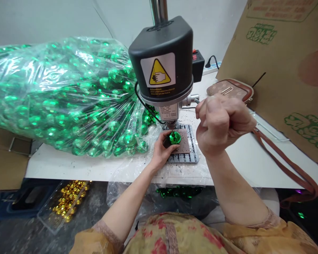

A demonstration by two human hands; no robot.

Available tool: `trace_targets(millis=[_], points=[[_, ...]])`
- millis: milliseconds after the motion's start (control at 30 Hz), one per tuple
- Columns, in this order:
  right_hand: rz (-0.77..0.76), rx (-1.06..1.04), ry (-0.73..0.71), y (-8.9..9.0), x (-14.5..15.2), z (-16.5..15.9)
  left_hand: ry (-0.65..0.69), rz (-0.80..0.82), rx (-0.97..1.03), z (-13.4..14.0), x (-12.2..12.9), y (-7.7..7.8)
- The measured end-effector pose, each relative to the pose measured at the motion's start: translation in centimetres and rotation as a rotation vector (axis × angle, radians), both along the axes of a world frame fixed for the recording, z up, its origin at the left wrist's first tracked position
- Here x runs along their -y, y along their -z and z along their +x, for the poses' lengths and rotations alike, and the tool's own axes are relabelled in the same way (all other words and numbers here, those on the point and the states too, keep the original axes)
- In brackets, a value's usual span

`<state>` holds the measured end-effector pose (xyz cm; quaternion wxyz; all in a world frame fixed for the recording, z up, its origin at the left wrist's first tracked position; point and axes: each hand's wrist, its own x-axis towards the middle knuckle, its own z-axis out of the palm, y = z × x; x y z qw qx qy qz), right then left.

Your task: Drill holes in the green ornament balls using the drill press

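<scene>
A shiny green faceted ball (175, 139) sits beneath the chuck (171, 124) of a small black drill press (160, 46). My left hand (161, 151) grips it from the left, thumb in front and fingers behind. Under the ball lies a thin brown board (184, 145) on the slotted metal base (195, 155). My right hand (219, 123) is raised to the right of the press, closed round the end of its feed lever (196, 101); most of the lever is hidden by the fingers. Whether the drill bit touches the ball I cannot tell.
A large clear bag of green faceted balls (69, 95) fills the left of the table (95, 165). On the right are a brown-strapped bag (230, 88) and a cardboard box (283, 60). Gold balls (70, 197) lie in a clear bin below. Dark shavings surround the base.
</scene>
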<state>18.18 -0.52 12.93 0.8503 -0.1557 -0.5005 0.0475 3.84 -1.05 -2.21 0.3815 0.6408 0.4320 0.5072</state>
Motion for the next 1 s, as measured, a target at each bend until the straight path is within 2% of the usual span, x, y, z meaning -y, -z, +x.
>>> trace_targets(millis=[233, 467, 767, 867, 933, 1000], points=[[-0.045, 0.015, 0.047, 0.7, 0.4, 0.1, -0.003, 0.013, -0.003, -0.1, 0.0, 0.0], [0.041, 0.033, 0.077, 1.4, -0.1, 0.1, -0.001, 0.001, 0.007, 0.0, -0.1, 0.3], [0.128, 0.073, 0.034, 2.6, -0.3, 0.4, -0.009, -0.007, 0.016, 0.0, 0.0, 0.2], [0.048, 0.056, 0.057, 1.6, -0.1, 0.3, -0.010, -0.015, 0.010, 0.1, 0.0, 0.2], [-0.051, -0.011, 0.075, 0.0, 0.0, 0.2, -0.020, -0.028, 0.009, 0.3, -0.1, 0.3], [-0.182, -0.035, 0.033, -2.0, -0.1, 0.2, -0.051, -0.034, 0.011, 0.5, 0.0, 0.2]])
